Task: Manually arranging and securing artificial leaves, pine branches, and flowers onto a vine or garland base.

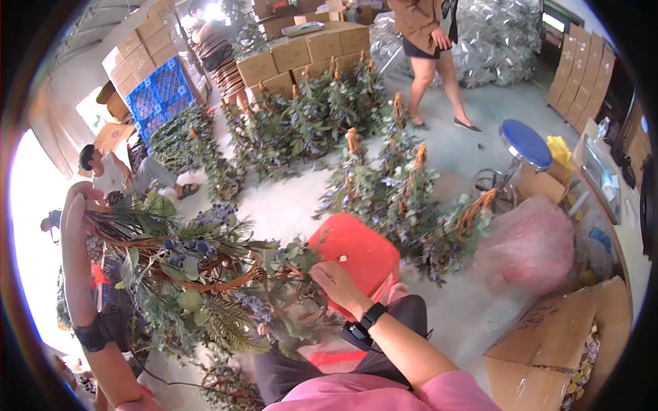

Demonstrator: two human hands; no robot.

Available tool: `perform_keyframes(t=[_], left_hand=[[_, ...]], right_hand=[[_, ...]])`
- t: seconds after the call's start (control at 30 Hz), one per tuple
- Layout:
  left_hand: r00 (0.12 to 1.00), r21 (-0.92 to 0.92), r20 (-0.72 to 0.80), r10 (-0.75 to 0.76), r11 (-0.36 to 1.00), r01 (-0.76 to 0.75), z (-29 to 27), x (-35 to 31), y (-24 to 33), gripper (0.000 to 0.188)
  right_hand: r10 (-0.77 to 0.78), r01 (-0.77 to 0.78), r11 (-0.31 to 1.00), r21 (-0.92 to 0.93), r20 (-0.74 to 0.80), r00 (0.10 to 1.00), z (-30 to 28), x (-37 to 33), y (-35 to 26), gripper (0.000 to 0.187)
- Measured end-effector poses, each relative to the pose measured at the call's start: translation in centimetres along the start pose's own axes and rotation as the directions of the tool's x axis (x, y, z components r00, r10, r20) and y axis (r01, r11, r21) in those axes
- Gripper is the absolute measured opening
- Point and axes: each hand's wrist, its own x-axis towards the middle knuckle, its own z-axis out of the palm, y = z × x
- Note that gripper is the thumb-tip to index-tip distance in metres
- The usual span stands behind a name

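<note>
Garland (195, 301), left fingers (82, 188) gripping it, right fingers (325, 275) bunched; pale floor (449, 161), cartons (325, 46) behind.

Cannot see all the fingers of the left hand (75, 205), partly hidden against the greenery (229, 325). Cannot make out the pinch of the right hand (334, 282), too small to tell. Shows the red stool (367, 250) only in part, behind that hand. Cuts off the brown-jacketed person (421, 31) at the top edge and the cardboard box (541, 335) at lower right.
</note>
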Motion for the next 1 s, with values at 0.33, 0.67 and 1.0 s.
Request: perform_keyframes(t=[0.33,0.67,1.0], left_hand=[[0.956,-0.224,0.236,0.175,0.967,-0.122,8.9,2.3,6.4,0.028],[0.743,-0.281,0.453,0.492,0.87,-0.405,7.5,8.1,13.4,0.04],[0.785,-0.381,0.414,0.461,0.871,-0.31,15.2,6.1,8.4,0.031]], right_hand=[[0.618,-0.606,0.641,0.47,0.151,0.771,-0.3,-3.4,5.2,0.023],[0.446,-0.444,0.81,0.383,0.088,0.891,-2.5,-7.1,-2.0,0.018],[0.323,-0.234,0.938,-0.256,0.398,0.859,-2.0,-8.6,-0.2,0.026]])
